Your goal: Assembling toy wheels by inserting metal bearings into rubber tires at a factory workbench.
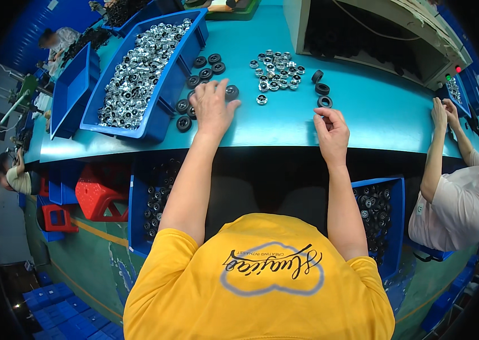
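My left hand (212,107) lies over a group of small black wheels (206,73) on the table, its fingers apart. One wheel (232,92) shows right beside its fingers, and others are partly covered by the hand. My right hand (333,135) is near the table's front edge, fingers curled and thumb close to the index finger; I see nothing between them. Just beyond its fingertips, black rubber tyres (322,89) form a short row. Between the hands and farther back sits a loose cluster of clear hubs with dark centres (274,85), one of them (261,100) apart from the rest.
A blue bin (157,122) full of clear hubs stands at the left, beside another blue bin (75,96). A pale box-shaped housing (301,28) holds dark pieces at the back right. Blue bins of wheels (401,226) flank me below the table. A co-worker (454,198) sits at the right.
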`<action>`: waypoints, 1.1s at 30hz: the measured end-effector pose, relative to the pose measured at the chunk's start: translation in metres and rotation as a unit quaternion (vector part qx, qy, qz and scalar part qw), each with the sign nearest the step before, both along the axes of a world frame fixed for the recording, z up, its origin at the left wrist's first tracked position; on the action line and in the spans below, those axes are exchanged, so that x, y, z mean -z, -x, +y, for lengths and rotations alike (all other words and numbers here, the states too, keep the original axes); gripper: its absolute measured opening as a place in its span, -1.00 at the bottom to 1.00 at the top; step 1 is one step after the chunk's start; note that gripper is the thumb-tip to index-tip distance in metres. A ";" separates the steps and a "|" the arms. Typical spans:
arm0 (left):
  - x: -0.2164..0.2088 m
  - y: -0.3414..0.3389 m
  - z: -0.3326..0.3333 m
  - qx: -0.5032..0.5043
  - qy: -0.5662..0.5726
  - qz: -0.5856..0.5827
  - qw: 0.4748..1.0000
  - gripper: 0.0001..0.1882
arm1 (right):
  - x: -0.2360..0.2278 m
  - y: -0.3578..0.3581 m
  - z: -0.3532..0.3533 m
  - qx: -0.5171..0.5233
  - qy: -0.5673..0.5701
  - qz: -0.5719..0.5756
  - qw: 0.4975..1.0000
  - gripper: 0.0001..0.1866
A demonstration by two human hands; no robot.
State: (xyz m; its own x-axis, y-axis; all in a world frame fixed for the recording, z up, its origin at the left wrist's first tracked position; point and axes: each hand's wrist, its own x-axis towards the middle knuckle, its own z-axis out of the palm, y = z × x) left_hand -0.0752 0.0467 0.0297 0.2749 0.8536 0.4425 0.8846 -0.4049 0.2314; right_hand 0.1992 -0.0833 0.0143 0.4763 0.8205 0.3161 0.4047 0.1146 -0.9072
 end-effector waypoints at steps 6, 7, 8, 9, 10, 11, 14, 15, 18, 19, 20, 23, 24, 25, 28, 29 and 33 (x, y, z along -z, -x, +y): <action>0.000 -0.008 0.030 0.025 0.012 0.005 1.000 -0.63 | -0.001 0.000 -0.001 -0.009 -0.003 0.012 1.000 -0.87; -0.001 -0.007 0.037 0.014 0.021 0.013 1.000 -0.64 | -0.001 -0.001 0.000 -0.012 -0.007 0.019 1.000 -0.87; -0.006 -0.005 0.040 0.006 0.032 0.021 0.999 -0.65 | -0.001 -0.002 -0.001 -0.013 -0.006 0.022 1.000 -0.87; -0.009 -0.004 0.044 -0.003 0.044 0.030 0.999 -0.67 | -0.001 -0.002 -0.001 -0.014 -0.005 0.026 1.000 -0.87; -0.009 -0.002 0.050 -0.003 0.035 0.068 0.997 -0.67 | -0.001 -0.003 -0.002 -0.015 -0.004 0.029 0.999 -0.87; -0.008 0.001 0.053 -0.017 0.007 0.071 0.997 -0.68 | -0.002 -0.002 -0.002 -0.015 -0.003 0.028 0.999 -0.87; -0.005 0.007 0.058 -0.057 -0.097 0.040 0.993 -0.72 | -0.001 -0.002 -0.001 -0.015 -0.007 0.029 0.999 -0.87; -0.006 0.007 0.057 -0.051 -0.108 0.016 0.993 -0.73 | 0.000 -0.002 -0.002 -0.013 -0.013 0.033 0.999 -0.87; -0.011 0.002 0.038 -0.007 -0.130 -0.024 0.991 -0.74 | 0.003 -0.003 -0.002 -0.011 -0.019 0.044 0.999 -0.87; -0.005 -0.004 0.031 0.058 -0.117 -0.035 0.991 -0.75 | 0.004 -0.003 -0.001 -0.011 -0.020 0.047 0.999 -0.87; -0.005 -0.014 0.014 0.137 -0.096 -0.077 0.983 -0.76 | 0.003 -0.003 -0.001 -0.010 -0.018 0.041 0.999 -0.87; 0.007 -0.042 -0.024 0.160 0.021 -0.106 0.981 -0.63 | 0.003 -0.001 -0.001 -0.011 -0.015 0.028 0.999 -0.87; 0.008 -0.049 -0.029 0.152 0.026 -0.102 0.983 -0.61 | 0.003 -0.002 -0.002 -0.011 -0.016 0.028 0.999 -0.87; 0.009 -0.054 -0.032 0.145 0.030 -0.099 0.984 -0.59 | 0.003 -0.003 -0.002 -0.010 -0.018 0.028 0.999 -0.87; 0.011 -0.063 -0.027 0.139 0.045 -0.089 0.985 -0.57 | 0.002 -0.005 -0.005 -0.011 -0.025 0.046 0.999 -0.88; 0.014 -0.064 -0.024 0.159 0.045 -0.096 0.982 -0.56 | 0.006 -0.005 -0.004 -0.006 -0.029 0.058 0.998 -0.89; 0.023 -0.068 -0.020 0.218 0.003 -0.171 0.961 -0.55 | -0.005 -0.014 -0.004 0.080 -0.020 -0.039 0.996 -0.84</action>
